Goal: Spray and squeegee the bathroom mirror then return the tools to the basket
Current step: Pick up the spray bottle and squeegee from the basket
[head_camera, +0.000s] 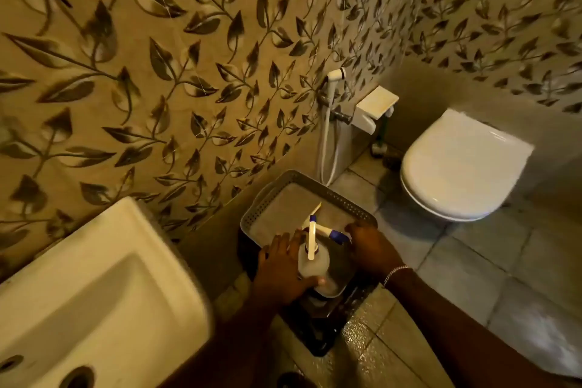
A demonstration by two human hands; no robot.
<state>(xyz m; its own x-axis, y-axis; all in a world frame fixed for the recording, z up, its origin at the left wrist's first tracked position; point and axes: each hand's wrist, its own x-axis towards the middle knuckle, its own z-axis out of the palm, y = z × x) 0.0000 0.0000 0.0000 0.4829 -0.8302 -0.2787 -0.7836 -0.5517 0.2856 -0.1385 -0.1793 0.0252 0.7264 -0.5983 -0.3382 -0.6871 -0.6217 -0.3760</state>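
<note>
A grey perforated basket (340, 194) stands on the floor against the leaf-patterned wall, and its inside looks bare. My left hand (278, 268) is wrapped around a translucent spray bottle (310, 266) held upright over the basket's near edge. The bottle has a white trigger head and a blue nozzle (338, 236) pointing right. My right hand (370, 247), with a bracelet on its wrist, lies just right of the nozzle at the basket's near-right rim. Its fingers are curled, and what they grip is hidden. No squeegee can be made out.
A white washbasin (94, 293) juts out at the lower left. A white toilet (456, 167) with its lid closed stands at the right. A hand sprayer with hose (330, 94) hangs on the wall behind the basket. The floor tiles (378, 340) near me look wet.
</note>
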